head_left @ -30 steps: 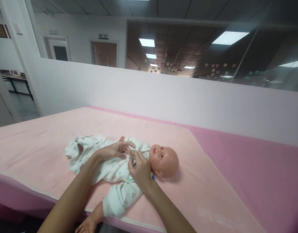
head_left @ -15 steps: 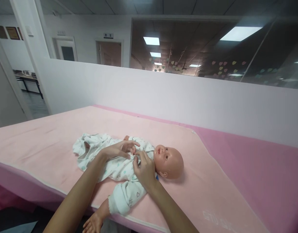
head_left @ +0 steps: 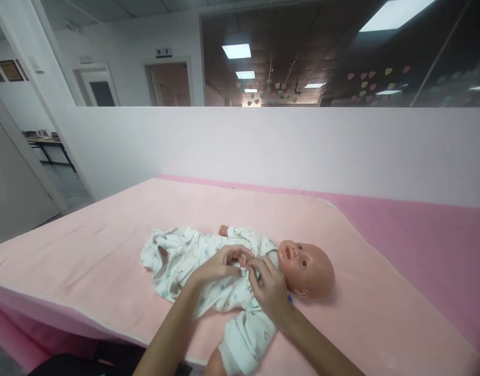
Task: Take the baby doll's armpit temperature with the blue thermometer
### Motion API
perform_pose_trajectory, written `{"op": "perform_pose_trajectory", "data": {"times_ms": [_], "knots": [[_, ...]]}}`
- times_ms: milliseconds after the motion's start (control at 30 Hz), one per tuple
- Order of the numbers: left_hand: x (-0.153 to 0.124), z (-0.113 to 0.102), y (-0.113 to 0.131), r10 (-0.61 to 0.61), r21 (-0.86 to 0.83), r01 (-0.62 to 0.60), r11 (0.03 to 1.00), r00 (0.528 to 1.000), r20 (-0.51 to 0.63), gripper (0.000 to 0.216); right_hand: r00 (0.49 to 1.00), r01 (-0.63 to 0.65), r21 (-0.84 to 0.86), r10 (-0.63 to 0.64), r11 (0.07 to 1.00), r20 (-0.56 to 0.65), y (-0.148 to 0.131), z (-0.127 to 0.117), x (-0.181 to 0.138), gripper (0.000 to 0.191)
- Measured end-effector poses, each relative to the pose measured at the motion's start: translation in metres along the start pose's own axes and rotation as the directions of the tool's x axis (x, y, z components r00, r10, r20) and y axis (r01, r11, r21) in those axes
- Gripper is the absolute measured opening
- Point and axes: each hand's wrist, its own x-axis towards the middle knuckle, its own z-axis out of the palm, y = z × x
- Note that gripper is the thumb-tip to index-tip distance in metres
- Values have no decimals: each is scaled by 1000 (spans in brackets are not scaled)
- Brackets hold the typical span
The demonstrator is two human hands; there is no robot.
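A baby doll lies on its back on a pale pink cloth [head_left: 107, 245], its bald head [head_left: 310, 269] to the right. It wears a white printed romper [head_left: 185, 256]. My left hand [head_left: 220, 263] rests on the doll's chest with fingers curled, pinching the romper's front. My right hand [head_left: 269, 287] pinches the same fabric just below the doll's chin. The fingertips of both hands nearly meet at the neckline. The doll's near sleeve [head_left: 246, 334] hangs toward the table's front edge.
The pink table [head_left: 420, 245] runs along a low white partition wall [head_left: 263, 146]. Glass panels above it show ceiling lights. Doors and a corridor lie at the far left. The table's front edge drops off at the lower left.
The view has shifted, so the doll sits further right and lower in the picture. Both hands stay at the doll's chest; my left fingers have curled in closer to my right.
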Motion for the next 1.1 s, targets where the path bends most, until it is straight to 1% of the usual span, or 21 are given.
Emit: {"op": "perform_pose_trajectory", "data": {"times_ms": [100,200,267,367,433,500,567,633,700,833,933,967,1033,1100], "knots": [[-7,1,0,-28,108,35,994,998,-63,32,1000,8,-29,-8,1000,-4,-2,-4,-1,13],[-15,3,1,-28,245,74,967,982,-186,24,998,61,-81,-61,995,4,-1,-7,-4,16],[-19,7,-2,34,309,48,950,966,-256,20,992,124,-118,-124,985,10,2,-9,-5,23],[-23,15,-12,162,422,-27,906,944,-288,18,985,169,-143,-170,975,5,3,-9,-5,28],[-29,20,-19,263,550,-61,833,918,-297,20,989,146,-137,-147,980,7,1,-9,-5,28],[-35,22,-24,368,689,-85,720,888,-276,24,993,114,-126,-112,985,27,-2,-9,-4,25],[-41,22,-27,471,802,-125,584,857,-209,30,996,83,-121,-76,989,56,-5,-9,-4,22],[-45,21,-29,547,878,-152,455,825,-141,34,997,48,-117,-40,992,69,-7,-9,-5,18],[-47,20,-30,589,925,-129,357,800,-116,31,998,19,-114,-11,993,68,-9,-8,-6,16],[-49,18,-29,615,966,-38,255,778,-131,21,999,4,-113,1,994,45,-13,-6,-9,16],[-55,13,-27,668,975,-25,221,732,-133,18,998,49,-126,-44,991,43,-15,-4,-12,21],[-57,10,-26,683,973,-16,232,714,-152,18,996,75,-129,-69,989,50,-15,-4,-13,23],[-63,3,-25,695,957,14,289,685,-220,19,989,134,-128,-125,983,75,-15,-3,-14,28],[-68,-4,-24,690,940,25,340,672,-268,20,979,193,-128,-181,973,97,-14,-3,-14,32]]}}
